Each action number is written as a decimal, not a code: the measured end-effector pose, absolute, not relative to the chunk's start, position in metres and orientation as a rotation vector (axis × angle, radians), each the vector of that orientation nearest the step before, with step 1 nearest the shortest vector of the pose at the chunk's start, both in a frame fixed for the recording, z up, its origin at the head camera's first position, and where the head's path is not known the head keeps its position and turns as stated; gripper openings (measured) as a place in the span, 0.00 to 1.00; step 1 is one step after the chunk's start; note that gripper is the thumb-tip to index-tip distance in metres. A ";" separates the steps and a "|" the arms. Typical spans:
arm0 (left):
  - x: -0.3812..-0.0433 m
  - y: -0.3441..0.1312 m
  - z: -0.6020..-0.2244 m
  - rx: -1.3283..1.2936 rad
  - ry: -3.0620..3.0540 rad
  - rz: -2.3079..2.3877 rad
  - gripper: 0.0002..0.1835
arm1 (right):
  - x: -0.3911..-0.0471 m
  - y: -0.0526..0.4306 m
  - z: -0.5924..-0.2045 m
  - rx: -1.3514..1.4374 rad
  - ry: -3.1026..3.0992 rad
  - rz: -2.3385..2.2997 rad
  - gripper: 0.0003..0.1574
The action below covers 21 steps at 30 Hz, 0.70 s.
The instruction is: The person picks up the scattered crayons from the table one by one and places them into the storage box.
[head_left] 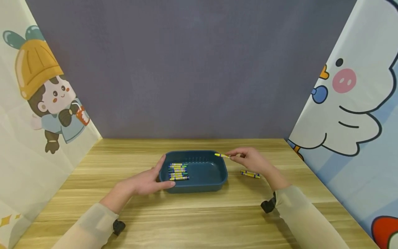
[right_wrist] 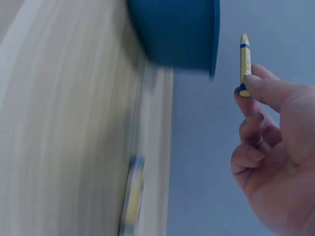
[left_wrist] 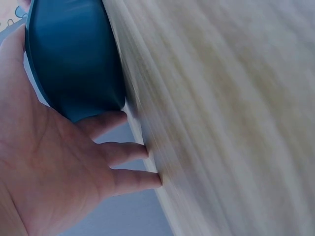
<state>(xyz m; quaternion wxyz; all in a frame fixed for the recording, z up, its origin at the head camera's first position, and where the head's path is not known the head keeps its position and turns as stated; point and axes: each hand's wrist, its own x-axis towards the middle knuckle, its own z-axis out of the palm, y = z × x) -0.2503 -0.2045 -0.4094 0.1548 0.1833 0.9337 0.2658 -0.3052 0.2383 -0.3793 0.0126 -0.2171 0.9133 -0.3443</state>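
A dark blue rectangular tray (head_left: 199, 188) stands on the table, with several crayons (head_left: 178, 172) lying in a column at its left end. My left hand (head_left: 147, 181) spans that end, thumb along the front and fingers spread at the side. In the left wrist view, straight fingers (left_wrist: 130, 179) reach the tabletop beside the tray. Between thumb and fingertips, my right hand (head_left: 248, 159) pinches a yellow crayon (right_wrist: 246, 59) near one end. Its pointed tip hangs over the tray's back right corner. On the table below that hand lie more crayons (head_left: 250, 174), side by side.
The wooden table (head_left: 199, 221) runs back to a grey panel (head_left: 192, 69). Printed cartoon panels stand at the left (head_left: 18, 138) and right (head_left: 348, 131). A dark device is strapped to each wrist.
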 end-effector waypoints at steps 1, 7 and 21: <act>-0.250 -0.205 -0.409 0.522 2.673 0.763 0.69 | -0.306 0.229 -0.379 -0.695 2.832 -1.078 0.18; -0.250 -0.205 -0.410 0.522 2.671 0.771 0.68 | -0.315 0.180 -0.381 -0.827 2.778 -1.061 0.17; -0.249 -0.204 -0.407 0.538 2.684 0.774 0.68 | -0.334 0.132 -0.398 -1.073 3.041 -0.501 0.14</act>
